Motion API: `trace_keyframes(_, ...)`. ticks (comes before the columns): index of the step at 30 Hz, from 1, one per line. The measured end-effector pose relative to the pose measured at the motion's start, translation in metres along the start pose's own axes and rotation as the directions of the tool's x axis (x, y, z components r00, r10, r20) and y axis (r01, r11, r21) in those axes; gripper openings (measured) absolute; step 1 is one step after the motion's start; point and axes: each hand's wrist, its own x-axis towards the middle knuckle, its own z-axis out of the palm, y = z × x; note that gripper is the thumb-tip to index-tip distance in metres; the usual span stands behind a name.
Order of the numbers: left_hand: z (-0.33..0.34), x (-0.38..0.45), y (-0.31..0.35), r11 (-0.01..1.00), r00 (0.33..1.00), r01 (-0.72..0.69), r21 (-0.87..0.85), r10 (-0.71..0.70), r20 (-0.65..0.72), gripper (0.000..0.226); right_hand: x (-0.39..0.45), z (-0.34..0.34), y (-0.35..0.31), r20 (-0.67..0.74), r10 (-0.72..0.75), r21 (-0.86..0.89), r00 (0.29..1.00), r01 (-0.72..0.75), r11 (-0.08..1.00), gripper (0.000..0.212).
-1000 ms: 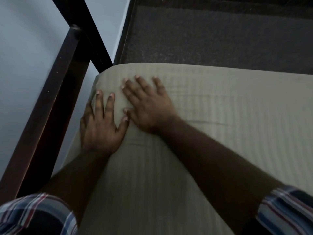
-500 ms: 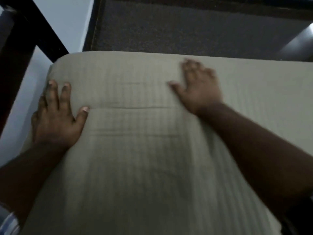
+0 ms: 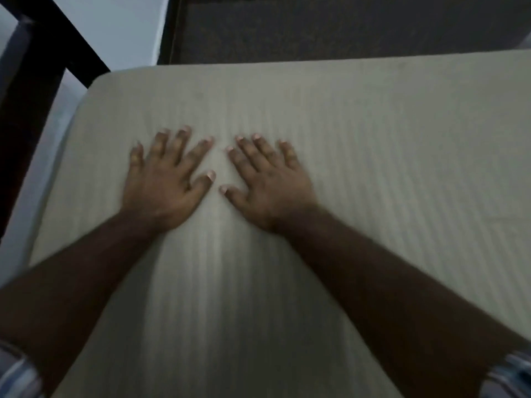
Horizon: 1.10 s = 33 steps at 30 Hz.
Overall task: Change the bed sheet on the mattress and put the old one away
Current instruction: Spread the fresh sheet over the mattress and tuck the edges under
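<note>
A pale beige, finely striped bed sheet [image 3: 359, 145] is spread smooth over the mattress, and the lower and middle part of the view is filled by it. Its far edge is seen running straight across the upper part of the view, and its far left corner [image 3: 107, 79] is rounded and turned down over the side. The left hand [image 3: 166, 182] and the right hand [image 3: 267, 185] are laid flat on the sheet just beside each other, palms down, fingers straight and spread, nothing being gripped; the thumbs are nearly touching. Wide bare stretches of sheet are left to the right of the hands and towards the far edge. Beyond that edge a dark grey carpeted floor [image 3: 330, 27] is seen. At the left, a dark wooden bed frame [image 3: 34, 81] is set against a pale wall [image 3: 120, 27], close beside the rounded corner. Striped shirt sleeves [image 3: 508, 377] are visible at the lower corners.
</note>
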Motion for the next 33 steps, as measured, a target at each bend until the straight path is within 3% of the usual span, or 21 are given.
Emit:
trace_keyframes(2,0.006,0.004,-0.033,0.992,0.992,0.123,-0.005,-0.123,-0.031,0.074,-0.011,-0.004,0.041,0.006,0.08,-0.044,0.997,-0.08,0.996,0.077)
trace_keyframes(4,0.002,0.003,-0.064,0.968,0.968,0.252,0.001,-0.252,0.01,0.081,-0.036,-0.01,0.1,-0.052,0.26,-0.069,0.964,-0.263,0.962,0.078)
trace_keyframes(6,-0.009,0.004,-0.07,0.911,0.911,0.41,-0.051,-0.406,0.072,0.084,-0.063,-0.023,0.149,-0.096,0.464,-0.048,0.881,-0.47,0.881,0.078)
trace_keyframes(8,-0.021,0.004,-0.031,0.863,0.87,0.492,-0.112,-0.49,0.053,0.081,-0.069,-0.035,0.154,-0.099,0.572,-0.039,0.814,-0.577,0.816,0.077)
trace_keyframes(10,-0.029,-0.01,0.04,0.931,0.94,0.334,-0.15,-0.34,-0.016,0.073,-0.064,-0.037,0.107,-0.104,0.48,-0.006,0.871,-0.483,0.876,0.073)
trace_keyframes(12,-0.023,-0.042,0.104,0.98,0.993,0.112,-0.166,-0.107,0.04,0.067,-0.079,-0.022,0.045,-0.102,0.278,0.029,0.955,-0.276,0.961,0.067)
trace_keyframes(13,-0.019,-0.057,0.121,0.987,0.997,0.057,-0.147,-0.048,0.064,0.066,-0.095,-0.015,0.025,-0.075,0.21,0.054,0.975,-0.206,0.977,0.066)
trace_keyframes(15,-0.008,-0.072,0.123,0.992,0.997,0.051,-0.112,-0.045,0.061,0.065,-0.132,-0.011,0.036,0.015,0.211,0.078,0.977,-0.211,0.974,0.069)
trace_keyframes(18,-0.003,-0.072,0.112,0.993,0.997,0.065,-0.094,-0.061,0.04,0.065,-0.195,-0.021,0.13,0.061,0.41,-0.029,0.91,-0.408,0.912,0.077)
trace_keyframes(21,-0.01,-0.074,0.121,0.992,0.994,0.094,-0.083,-0.089,0.067,0.067,-0.254,-0.045,0.222,-0.001,0.658,-0.099,0.753,-0.655,0.749,0.081)
trace_keyframes(23,-0.02,-0.075,0.142,0.979,0.982,0.171,-0.108,-0.16,0.103,0.069,-0.26,-0.056,0.229,-0.003,0.756,-0.059,0.655,-0.755,0.654,0.083)
trace_keyframes(24,-0.027,-0.078,0.161,0.975,0.979,0.184,-0.128,-0.17,0.112,0.069,-0.252,-0.058,0.212,0.0,0.732,-0.031,0.682,-0.731,0.681,0.083)
trace_keyframes(25,-0.031,-0.085,0.185,0.978,0.984,0.15,-0.147,-0.133,0.117,0.069,-0.245,-0.054,0.182,-0.003,0.654,0.002,0.756,-0.654,0.756,0.081)
trace_keyframes(27,-0.031,-0.109,0.241,0.987,0.993,0.005,-0.161,0.014,0.121,0.067,-0.244,-0.035,0.113,-0.028,0.42,0.027,0.907,-0.419,0.907,0.071)
trace_keyframes(28,-0.026,-0.125,0.261,0.988,0.991,-0.051,-0.147,0.068,0.115,0.065,-0.254,-0.026,0.087,-0.036,0.327,0.042,0.944,-0.326,0.945,0.066)
trace_keyframes(30,-0.017,-0.142,0.269,0.989,0.989,-0.085,-0.123,0.099,0.107,0.062,-0.281,-0.023,0.087,-0.005,0.289,0.069,0.957,-0.288,0.955,0.065)
trace_keyframes(33,-0.009,-0.15,0.249,0.992,0.996,-0.052,-0.118,0.059,0.061,0.064,-0.352,-0.023,0.179,0.027,0.481,-0.069,0.876,-0.479,0.875,0.075)
